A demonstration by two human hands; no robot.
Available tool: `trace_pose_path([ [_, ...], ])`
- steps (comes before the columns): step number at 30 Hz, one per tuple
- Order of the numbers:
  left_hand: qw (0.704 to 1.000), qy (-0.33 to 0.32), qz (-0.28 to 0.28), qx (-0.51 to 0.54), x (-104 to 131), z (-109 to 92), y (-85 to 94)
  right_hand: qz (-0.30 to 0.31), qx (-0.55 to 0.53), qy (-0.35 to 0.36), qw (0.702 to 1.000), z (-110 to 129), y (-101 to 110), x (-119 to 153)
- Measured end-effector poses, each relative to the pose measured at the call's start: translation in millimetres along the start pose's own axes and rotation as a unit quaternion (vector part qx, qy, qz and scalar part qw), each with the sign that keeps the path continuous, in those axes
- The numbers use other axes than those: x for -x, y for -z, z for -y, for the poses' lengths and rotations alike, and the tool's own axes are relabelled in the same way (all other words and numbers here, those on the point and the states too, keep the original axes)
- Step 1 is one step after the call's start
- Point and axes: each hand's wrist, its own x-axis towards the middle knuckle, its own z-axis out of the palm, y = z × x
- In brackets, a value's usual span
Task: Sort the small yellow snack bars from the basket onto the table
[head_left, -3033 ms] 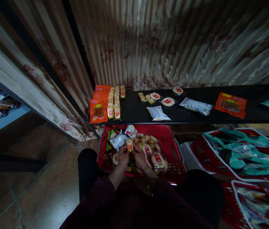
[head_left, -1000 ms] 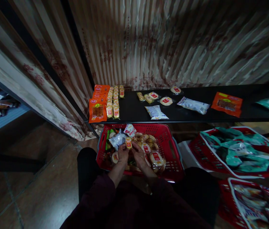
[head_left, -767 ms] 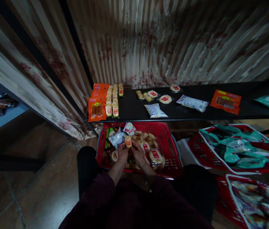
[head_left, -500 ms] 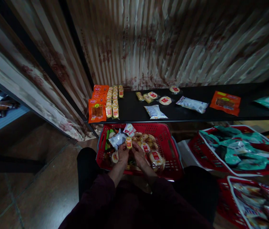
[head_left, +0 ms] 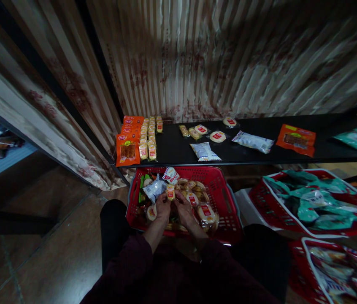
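While the head view looks down, I see the left hand (head_left: 163, 207) and right hand (head_left: 184, 208) gripping a small yellow snack packet (head_left: 171, 192) between them, above the red basket (head_left: 222, 207) of wrapped snacks, in front of the black shelf (head_left: 172, 151).

Dark maroon long sleeves (head_left: 131, 257), black trousers (head_left: 114, 223), bare fingers (head_left: 160, 198), dim cloth

Both hands (head_left: 172, 207) hold a small yellow packet (head_left: 171, 192) over the red basket (head_left: 218, 190).
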Motion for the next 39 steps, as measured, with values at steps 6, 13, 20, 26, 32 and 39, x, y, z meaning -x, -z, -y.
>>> trace_pose_path([
  [6, 1.000, -0.002, -0.001, -0.018, 2, -3, 1.3, 0.005, -0.015, -0.025, 1.000, 2, -3, 1],
  [13, 1.000, -0.009, -0.007, -0.029, -1, 2, 1.4, 0.004, -0.009, -0.034, 0.999, 5, -3, 3],
  [20, 1.000, -0.007, -0.002, -0.022, -1, 3, 1.5, 0.001, -0.023, -0.031, 0.999, 8, -5, 5],
  [26, 0.999, -0.016, -0.007, -0.037, -3, 7, 3.1, -0.006, -0.023, -0.041, 0.999, 4, -5, 3],
  [32, 0.998, -0.029, -0.010, -0.047, -3, 7, 2.4, -0.023, -0.015, -0.025, 0.999, -1, -5, 0],
  [39, 0.998, -0.032, -0.001, -0.049, -1, 2, 1.5, -0.029, -0.001, -0.017, 0.999, -1, -5, 1],
])
